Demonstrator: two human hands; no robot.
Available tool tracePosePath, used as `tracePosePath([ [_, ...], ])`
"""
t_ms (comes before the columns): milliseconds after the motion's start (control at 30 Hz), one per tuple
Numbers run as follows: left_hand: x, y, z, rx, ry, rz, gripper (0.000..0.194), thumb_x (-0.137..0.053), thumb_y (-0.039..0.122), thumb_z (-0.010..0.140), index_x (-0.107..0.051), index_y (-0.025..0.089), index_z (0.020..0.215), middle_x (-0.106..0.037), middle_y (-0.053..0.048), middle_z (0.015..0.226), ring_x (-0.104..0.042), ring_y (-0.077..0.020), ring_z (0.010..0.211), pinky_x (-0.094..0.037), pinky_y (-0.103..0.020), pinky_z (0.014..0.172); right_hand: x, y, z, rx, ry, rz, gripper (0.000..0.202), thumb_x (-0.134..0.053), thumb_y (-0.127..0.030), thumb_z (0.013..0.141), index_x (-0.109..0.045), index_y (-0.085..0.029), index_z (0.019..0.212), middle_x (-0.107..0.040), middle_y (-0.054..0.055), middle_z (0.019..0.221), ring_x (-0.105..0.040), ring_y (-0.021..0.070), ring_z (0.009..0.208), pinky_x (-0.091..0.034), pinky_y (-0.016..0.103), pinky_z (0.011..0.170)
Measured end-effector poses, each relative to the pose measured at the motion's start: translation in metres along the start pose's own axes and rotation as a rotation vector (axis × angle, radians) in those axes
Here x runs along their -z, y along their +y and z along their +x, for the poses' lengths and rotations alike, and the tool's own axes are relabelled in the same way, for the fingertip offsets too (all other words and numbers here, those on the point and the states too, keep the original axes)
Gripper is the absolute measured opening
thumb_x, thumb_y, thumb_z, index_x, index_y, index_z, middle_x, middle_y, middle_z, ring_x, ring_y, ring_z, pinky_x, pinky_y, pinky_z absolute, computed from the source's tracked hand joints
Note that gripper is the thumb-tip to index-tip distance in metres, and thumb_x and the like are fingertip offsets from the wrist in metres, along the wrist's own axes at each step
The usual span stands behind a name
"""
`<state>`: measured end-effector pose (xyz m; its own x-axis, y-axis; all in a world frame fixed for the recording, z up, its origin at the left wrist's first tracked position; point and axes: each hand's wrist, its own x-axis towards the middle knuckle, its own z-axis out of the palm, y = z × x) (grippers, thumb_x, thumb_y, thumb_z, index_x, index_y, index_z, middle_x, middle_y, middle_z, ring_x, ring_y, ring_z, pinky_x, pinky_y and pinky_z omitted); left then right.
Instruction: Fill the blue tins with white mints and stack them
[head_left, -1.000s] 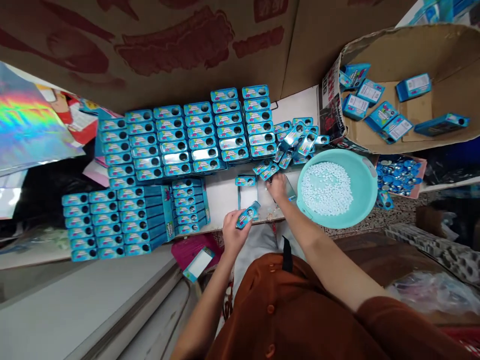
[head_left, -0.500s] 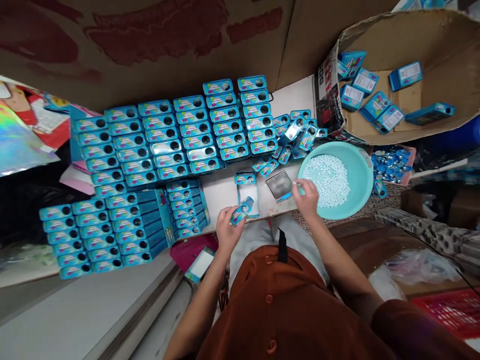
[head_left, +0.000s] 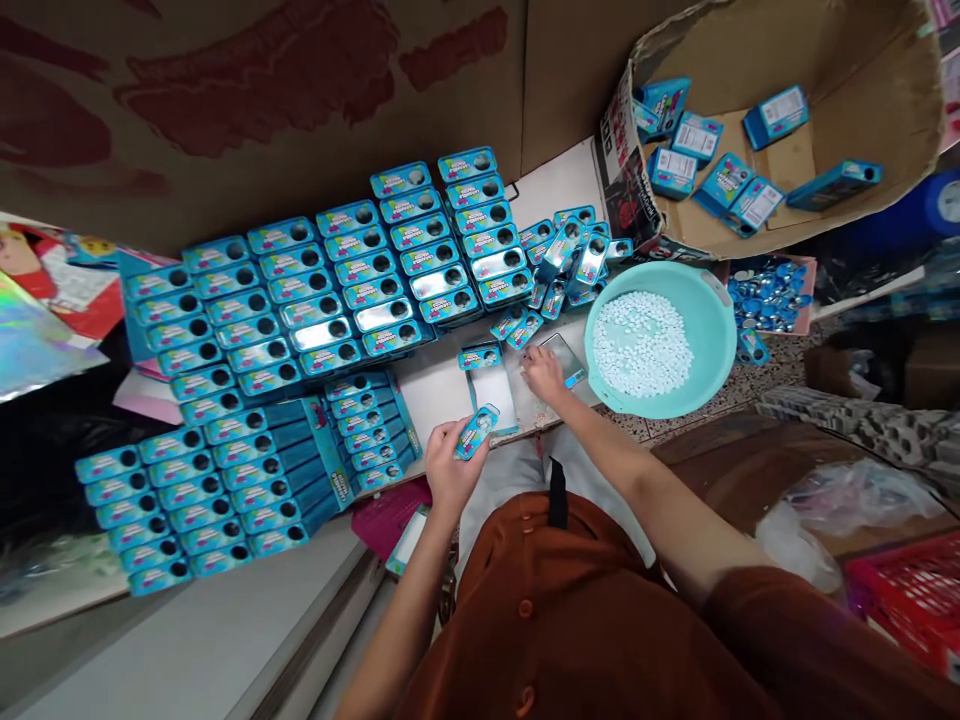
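Note:
In my left hand (head_left: 450, 465) is a small blue tin (head_left: 477, 432) with a clear round window, tilted, pale pieces showing in the window. My right hand (head_left: 543, 374) is low over the table at the left side of a flat digital scale (head_left: 568, 358); its fingers are bent down together, and what they pinch, if anything, is too small to make out. Left of that hand is an open tray-like carton (head_left: 493, 392) with one tin (head_left: 480, 357) at its far end. A turquoise basin (head_left: 712, 345) of small white candies (head_left: 651, 345) stands right of the scale.
Rows of blue tins (head_left: 322, 300) fill the left and back. Loose tins (head_left: 574, 255) lie piled behind the scale. At the right are a large cardboard box (head_left: 840, 195) holding blue cartons and a pink-sided box of blue-and-silver pieces (head_left: 769, 297). A red crate (head_left: 911, 595) sits low right.
My right hand has moved left from beside the basin, across the scale to its left side. My left hand still holds the tin, now slightly turned. The view has shifted a little.

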<state>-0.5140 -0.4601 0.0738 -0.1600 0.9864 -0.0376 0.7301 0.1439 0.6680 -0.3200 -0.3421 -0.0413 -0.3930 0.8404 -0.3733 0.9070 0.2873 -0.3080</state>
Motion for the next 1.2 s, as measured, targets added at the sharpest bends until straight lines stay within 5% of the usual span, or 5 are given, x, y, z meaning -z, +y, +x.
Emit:
tracePosePath([
  [267, -0.001, 0.004, -0.015, -0.016, 0.090, -0.086, 0.036, -0.073, 0.026, 0.073, -0.065, 0.020, 0.108, -0.059, -0.005, 0.095, -0.059, -0.0188, 0.090, -0.048, -0.032, 0.084, 0.002, -0.003, -0.001, 0.093, 0.044, -0.007, 0.022, -0.045, -0.012, 0.090, -0.067, -0.014, 0.089, -0.062, 0.012, 0.108, -0.048, 0.0248, 0.105, -0.039, 0.038, 0.087],
  [400, 0.003, 0.041, -0.007, -0.068, 0.095, -0.204, 0.034, -0.071, 0.022, 0.074, -0.064, 0.020, 0.107, -0.058, -0.005, 0.098, -0.059, -0.0184, 0.094, -0.049, -0.033, 0.086, 0.027, 0.001, -0.043, 0.105, 0.218, 0.239, 0.018, -0.051, -0.024, 0.092, -0.066, -0.018, 0.098, -0.067, 0.009, 0.104, -0.055, 0.0205, 0.099, -0.042, 0.033, 0.088],
  [533, 0.003, 0.098, 0.013, -0.215, 0.075, -0.223, 0.040, -0.074, 0.023, 0.070, -0.065, 0.022, 0.109, -0.055, -0.004, 0.095, -0.058, -0.0171, 0.086, -0.050, -0.031, 0.079, 0.057, 0.036, -0.103, -0.145, 0.424, 0.412, 0.022, -0.048, -0.030, 0.092, -0.066, -0.021, 0.100, -0.070, 0.005, 0.096, -0.061, 0.0178, 0.086, -0.045, 0.030, 0.083],
  [833, -0.080, 0.164, 0.055, -0.427, -0.127, -0.067, 0.040, -0.070, 0.022, 0.070, -0.063, 0.022, 0.110, -0.059, -0.004, 0.096, -0.060, -0.0195, 0.091, -0.049, -0.031, 0.081, 0.070, 0.144, -0.159, -0.558, 0.504, 0.474, 0.024, -0.049, -0.028, 0.086, -0.068, -0.018, 0.096, -0.071, 0.007, 0.087, -0.061, 0.0192, 0.075, -0.046, 0.031, 0.076],
  [1200, -0.116, 0.179, 0.058, -0.328, -0.069, -0.018, 0.037, -0.070, 0.033, 0.072, -0.066, 0.020, 0.107, -0.059, -0.006, 0.093, -0.060, -0.0201, 0.087, -0.049, -0.033, 0.079, 0.058, 0.166, -0.174, -0.561, 0.481, 0.558, 0.022, -0.051, -0.026, 0.086, -0.068, -0.019, 0.098, -0.071, 0.006, 0.088, -0.061, 0.0189, 0.077, -0.046, 0.030, 0.076],
])
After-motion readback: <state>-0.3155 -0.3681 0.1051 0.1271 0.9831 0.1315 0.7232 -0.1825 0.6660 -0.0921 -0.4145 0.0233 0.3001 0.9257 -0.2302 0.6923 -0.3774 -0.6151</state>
